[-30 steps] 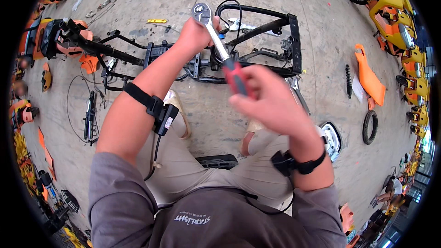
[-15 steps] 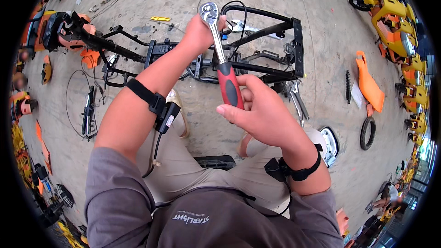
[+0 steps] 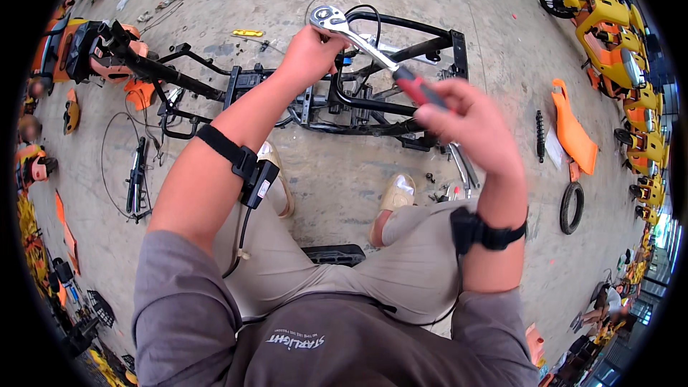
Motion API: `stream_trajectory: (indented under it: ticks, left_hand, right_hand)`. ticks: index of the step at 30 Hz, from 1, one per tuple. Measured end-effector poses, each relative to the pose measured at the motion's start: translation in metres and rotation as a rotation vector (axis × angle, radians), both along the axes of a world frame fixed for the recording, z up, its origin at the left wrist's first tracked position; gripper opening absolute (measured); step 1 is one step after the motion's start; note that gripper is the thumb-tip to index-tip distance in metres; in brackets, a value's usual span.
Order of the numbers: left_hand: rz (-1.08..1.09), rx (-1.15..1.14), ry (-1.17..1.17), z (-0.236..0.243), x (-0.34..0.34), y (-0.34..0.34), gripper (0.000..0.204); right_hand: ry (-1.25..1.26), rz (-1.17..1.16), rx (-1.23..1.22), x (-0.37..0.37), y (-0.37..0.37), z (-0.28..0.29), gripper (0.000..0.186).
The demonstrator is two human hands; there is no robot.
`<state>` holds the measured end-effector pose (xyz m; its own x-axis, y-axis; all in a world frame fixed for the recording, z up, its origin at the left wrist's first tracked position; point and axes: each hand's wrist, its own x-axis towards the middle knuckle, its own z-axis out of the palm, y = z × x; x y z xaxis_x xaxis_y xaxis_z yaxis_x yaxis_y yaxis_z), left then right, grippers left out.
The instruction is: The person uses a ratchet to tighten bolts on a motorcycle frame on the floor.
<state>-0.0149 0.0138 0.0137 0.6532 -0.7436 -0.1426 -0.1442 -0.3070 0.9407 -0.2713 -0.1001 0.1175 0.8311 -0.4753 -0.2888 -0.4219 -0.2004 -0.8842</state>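
A chrome ratchet wrench [image 3: 369, 49] with a red and grey handle slants from upper left to lower right above a black tubular vehicle frame [image 3: 401, 109]. My left hand [image 3: 313, 54] is closed at the wrench's round head, its fingertips partly hidden beneath. Smeared by motion, my right hand [image 3: 469, 123] grips the end of the handle. Close to my left fingers, a small blue part [image 3: 347, 61] shows on the frame. A black cable [image 3: 378, 29] loops up behind the wrench.
Loose tools [image 3: 462, 165] lie on the concrete right of the frame. Farther right are a black shock absorber [image 3: 540, 136], an orange body panel [image 3: 573, 132] and a tyre [image 3: 572, 208]. Yellow scooters [image 3: 605, 21] line the right side. A black fork-like part [image 3: 136, 179] lies at left.
My right hand has swung the wrench handle to the right and away from me, around its head. My left hand has stayed at the head. My right foot has come into view.
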Motion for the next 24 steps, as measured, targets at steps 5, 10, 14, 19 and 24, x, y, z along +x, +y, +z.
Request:
stream_trajectory:
  ticks: [5, 10, 14, 19, 24]
  left_hand:
    - [0.037, -0.071, -0.188, -0.009, 0.000, 0.004, 0.034]
    - [-0.073, 0.041, 0.025, 0.003, 0.004, 0.003, 0.025]
    - [-0.049, 0.011, 0.100, 0.008, 0.001, 0.002, 0.022]
    - [-0.022, 0.057, 0.014, 0.007, 0.000, 0.003, 0.025]
    - [0.029, -0.003, -0.221, 0.001, 0.001, 0.008, 0.042]
  right_hand:
    - [0.106, 0.166, -0.201, 0.014, 0.083, -0.002, 0.051]
    - [-0.149, -0.116, -0.308, 0.005, 0.018, 0.008, 0.036]
    - [-0.113, -0.266, -0.311, 0.007, -0.034, -0.002, 0.037]
    - [0.153, -0.155, -0.226, 0.000, 0.029, 0.013, 0.040]
    - [0.007, 0.117, -0.202, 0.005, 0.096, 0.000, 0.051]
